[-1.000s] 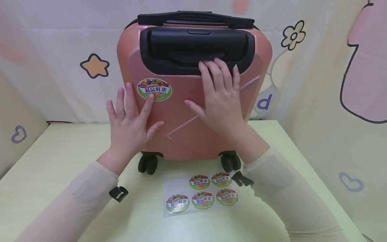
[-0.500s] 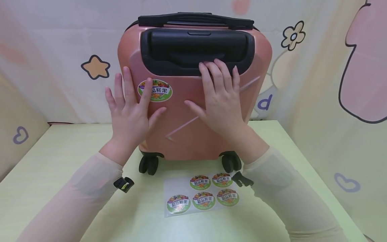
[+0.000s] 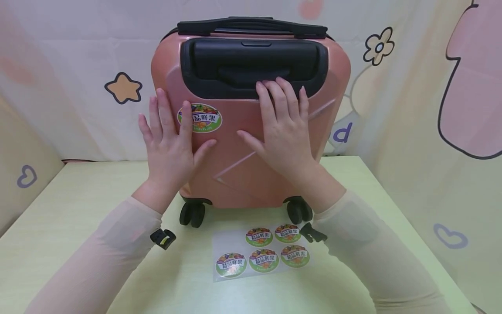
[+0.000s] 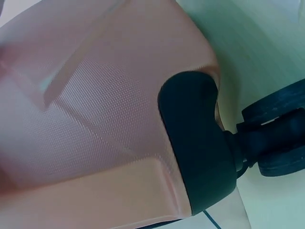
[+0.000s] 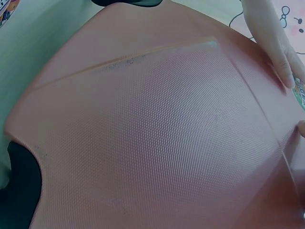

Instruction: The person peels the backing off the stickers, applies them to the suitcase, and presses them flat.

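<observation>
Now, head view: my left hand (image 3: pixel 168 152), fingers straight, overlaps the left end of the oval fruit-printed sticker (image 3: pixel 208 120) (long axis left-right) on the pink hard-shell suitcase (image 3: pixel 239 183); my unclenched right hand (image 3: pixel 288 126) is farther right. Left wrist: sticker unseen. Right wrist: its edge, near my left hand.

The suitcase (image 3: pixel 243 187) looks like hard plastic with a soft sheen — close up, a fine raised grain roughens it — and its handle (image 3: pixel 255 56) and wheels (image 3: pixel 192 213) like smoother plastic. Glossy stickers (image 3: pixel 263 260) brighten the smooth bench (image 3: pixel 86 196). The sleeves (image 3: pixel 121 231) are thin, matt cloth.
</observation>
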The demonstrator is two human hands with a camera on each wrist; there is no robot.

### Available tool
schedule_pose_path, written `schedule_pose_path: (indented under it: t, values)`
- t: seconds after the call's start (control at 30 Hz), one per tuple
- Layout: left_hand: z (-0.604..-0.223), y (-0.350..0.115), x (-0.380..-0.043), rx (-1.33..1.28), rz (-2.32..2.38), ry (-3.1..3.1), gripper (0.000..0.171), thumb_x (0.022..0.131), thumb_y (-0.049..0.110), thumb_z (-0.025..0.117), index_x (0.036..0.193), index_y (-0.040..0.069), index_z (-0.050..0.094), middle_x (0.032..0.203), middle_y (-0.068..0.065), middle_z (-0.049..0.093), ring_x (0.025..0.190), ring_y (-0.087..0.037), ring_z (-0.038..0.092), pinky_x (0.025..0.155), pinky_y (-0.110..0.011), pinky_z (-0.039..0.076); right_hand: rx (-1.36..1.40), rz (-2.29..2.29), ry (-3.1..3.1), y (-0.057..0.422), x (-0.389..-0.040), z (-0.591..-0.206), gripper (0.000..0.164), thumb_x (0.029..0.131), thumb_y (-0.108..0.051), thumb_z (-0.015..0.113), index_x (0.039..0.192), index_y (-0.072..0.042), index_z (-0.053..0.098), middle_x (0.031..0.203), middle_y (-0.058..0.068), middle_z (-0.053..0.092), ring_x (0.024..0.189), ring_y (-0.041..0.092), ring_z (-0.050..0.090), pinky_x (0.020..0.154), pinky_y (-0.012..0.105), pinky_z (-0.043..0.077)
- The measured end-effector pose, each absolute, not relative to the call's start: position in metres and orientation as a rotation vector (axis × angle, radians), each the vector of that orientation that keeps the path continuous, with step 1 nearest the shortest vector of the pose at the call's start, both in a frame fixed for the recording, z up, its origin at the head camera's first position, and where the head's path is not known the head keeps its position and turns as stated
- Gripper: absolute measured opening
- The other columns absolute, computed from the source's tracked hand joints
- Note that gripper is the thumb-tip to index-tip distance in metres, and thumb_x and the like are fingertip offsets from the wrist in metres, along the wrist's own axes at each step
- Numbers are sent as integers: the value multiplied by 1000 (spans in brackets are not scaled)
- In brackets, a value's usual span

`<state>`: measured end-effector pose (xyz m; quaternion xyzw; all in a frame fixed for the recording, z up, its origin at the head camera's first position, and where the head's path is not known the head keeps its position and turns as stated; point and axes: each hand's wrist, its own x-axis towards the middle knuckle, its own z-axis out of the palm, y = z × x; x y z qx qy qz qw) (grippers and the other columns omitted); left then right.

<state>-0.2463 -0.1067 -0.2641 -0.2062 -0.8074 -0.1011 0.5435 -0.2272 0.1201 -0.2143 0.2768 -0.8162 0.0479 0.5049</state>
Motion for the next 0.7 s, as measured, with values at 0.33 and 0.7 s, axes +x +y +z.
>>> schedule_pose_path:
  t: [0.33,0.7]
  values:
    - [-263,-106,-248,-466,-256,-1907,91,86,59,48,148,32,-12,151,-20,5,139,-36,2,107,-56,-2,653,101,-1965,119,-227,-213,78,84,-52,58,137,0,36,135,20,38,130,35,27,110,49,4]
    - [-262,-99,-246,-469,-267,-1881,89,85,58,49,149,33,-8,150,-21,7,139,-36,3,107,-57,-1,652,113,-1943,119,-226,-214,77,85,-54,56,137,0,37,135,19,38,129,34,27,110,48,4]
